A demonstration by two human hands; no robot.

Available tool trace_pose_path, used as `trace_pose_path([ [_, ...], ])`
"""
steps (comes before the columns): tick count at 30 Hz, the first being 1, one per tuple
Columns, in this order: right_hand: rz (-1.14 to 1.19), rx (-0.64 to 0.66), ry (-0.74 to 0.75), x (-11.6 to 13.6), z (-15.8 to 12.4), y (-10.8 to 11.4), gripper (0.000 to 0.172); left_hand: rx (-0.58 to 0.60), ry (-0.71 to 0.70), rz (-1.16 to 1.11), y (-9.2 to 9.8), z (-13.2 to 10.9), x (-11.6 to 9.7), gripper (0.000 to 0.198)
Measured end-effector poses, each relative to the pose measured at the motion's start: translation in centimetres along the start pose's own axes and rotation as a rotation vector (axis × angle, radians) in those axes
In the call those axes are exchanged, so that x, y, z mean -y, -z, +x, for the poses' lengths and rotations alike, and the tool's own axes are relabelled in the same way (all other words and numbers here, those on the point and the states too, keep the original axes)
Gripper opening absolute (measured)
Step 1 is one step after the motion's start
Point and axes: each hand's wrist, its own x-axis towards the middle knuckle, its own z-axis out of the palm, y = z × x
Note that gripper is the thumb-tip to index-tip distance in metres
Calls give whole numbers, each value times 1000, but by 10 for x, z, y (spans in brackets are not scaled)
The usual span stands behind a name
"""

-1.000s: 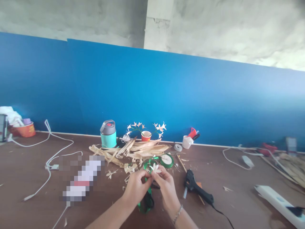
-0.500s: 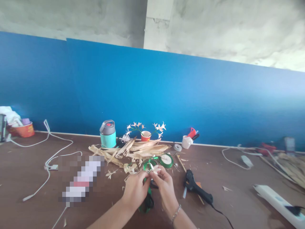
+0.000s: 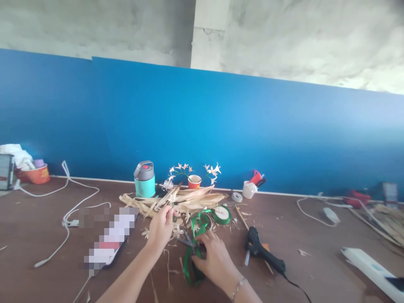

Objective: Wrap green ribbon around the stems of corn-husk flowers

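Observation:
My left hand (image 3: 160,228) reaches forward to the near edge of a pile of dry husk strips (image 3: 186,198), its fingertips pinched together there; what they hold is too small to make out. My right hand (image 3: 212,259) is lower on the table, fingers curled over the dark handles of a pair of scissors (image 3: 187,241) whose blades point left. A loose green ribbon (image 3: 188,269) loops under and beside that hand. A small husk flower (image 3: 178,231) lies between the hands. A green ribbon roll (image 3: 222,213) sits just behind.
A black glue gun (image 3: 264,255) lies right of my right hand. Along the blue wall stand a teal flask (image 3: 144,180), an orange cup of husk flowers (image 3: 193,181) and a white cup (image 3: 248,189). White cables (image 3: 71,210) run left; a white power strip (image 3: 370,268) lies right.
The hands have parted. My left hand went forward to the husk pile. My right hand dropped onto the scissors and ribbon. The small flower held between them now lies on the table.

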Motion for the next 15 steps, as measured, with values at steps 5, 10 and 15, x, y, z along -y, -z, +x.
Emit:
trace_pose_path([
  [5,-152,107,-29,0,-4,8,33,-96,45,-18,2,13,22,23],
  [10,-259,146,-17,-6,-6,14,46,-77,43,29,2,13,22,16],
  [15,-260,185,-7,-9,-7,21,48,19,33,173,1,8,16,12],
])
